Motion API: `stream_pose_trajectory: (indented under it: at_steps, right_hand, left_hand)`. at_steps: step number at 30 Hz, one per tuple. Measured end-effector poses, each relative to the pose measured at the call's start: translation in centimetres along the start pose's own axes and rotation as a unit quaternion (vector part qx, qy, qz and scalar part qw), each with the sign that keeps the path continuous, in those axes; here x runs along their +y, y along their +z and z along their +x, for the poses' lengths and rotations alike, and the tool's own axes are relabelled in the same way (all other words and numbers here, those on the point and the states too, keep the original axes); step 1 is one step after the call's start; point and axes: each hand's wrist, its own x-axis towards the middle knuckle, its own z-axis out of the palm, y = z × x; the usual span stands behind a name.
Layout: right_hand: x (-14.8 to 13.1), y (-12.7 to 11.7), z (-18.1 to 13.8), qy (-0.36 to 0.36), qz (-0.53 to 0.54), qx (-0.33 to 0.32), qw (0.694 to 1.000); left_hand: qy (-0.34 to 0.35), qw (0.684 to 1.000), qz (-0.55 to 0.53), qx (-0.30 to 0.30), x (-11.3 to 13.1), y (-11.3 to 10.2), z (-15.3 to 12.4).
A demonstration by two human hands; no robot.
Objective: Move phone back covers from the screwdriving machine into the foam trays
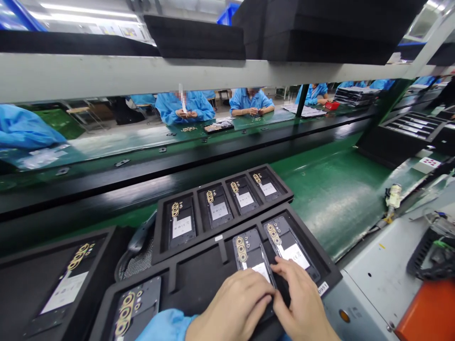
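Observation:
A black foam tray (322, 265) lies in front of me with dark phone back covers in its slots, each with gold camera rings and a white label. My left hand (231, 308) rests knuckles up on the lower end of the middle cover (249, 251), fingers curled down onto it. My right hand (302, 303) lies beside it, fingertips pressed on the divider between that cover and the rightmost cover (289, 246). Another cover (133, 305) sits in the tray's left slot. One slot between them is bare foam.
A second tray (161, 208) behind holds several covers. A third tray (106, 237) lies at left. A green conveyor belt (334, 189) runs to the right. An orange box (432, 312) and grey machine top are at right. Across the line sit several people in blue coats.

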Motion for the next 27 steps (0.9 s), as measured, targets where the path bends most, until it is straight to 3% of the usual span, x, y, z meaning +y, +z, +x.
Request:
stream_pose_trajectory:
  at_steps: [8, 14, 20, 27]
  right_hand:
    - [-0.13, 0.02, -0.03, 0.018, 0.012, -0.015, 1.000]
    - [-0.03, 0.04, -0.16, 0.033, 0.018, -0.028, 0.999]
    - [0.00, -0.02, -0.11, 0.030, 0.016, -0.032, 0.999]
    - [-0.03, -0.07, -0.10, 0.023, 0.005, -0.032, 0.999]
  left_hand:
    - [0.068, 0.995, 0.065, 0.032, -0.01, 0.73, 0.33]
    - [0.139, 0.974, 0.164, 0.069, -0.17, 0.92, 0.54]
    - [0.155, 0.971, 0.166, 0.077, -0.20, 0.84, 0.45]
    - [0.193, 0.947, 0.242, 0.087, -0.01, 0.75, 0.52]
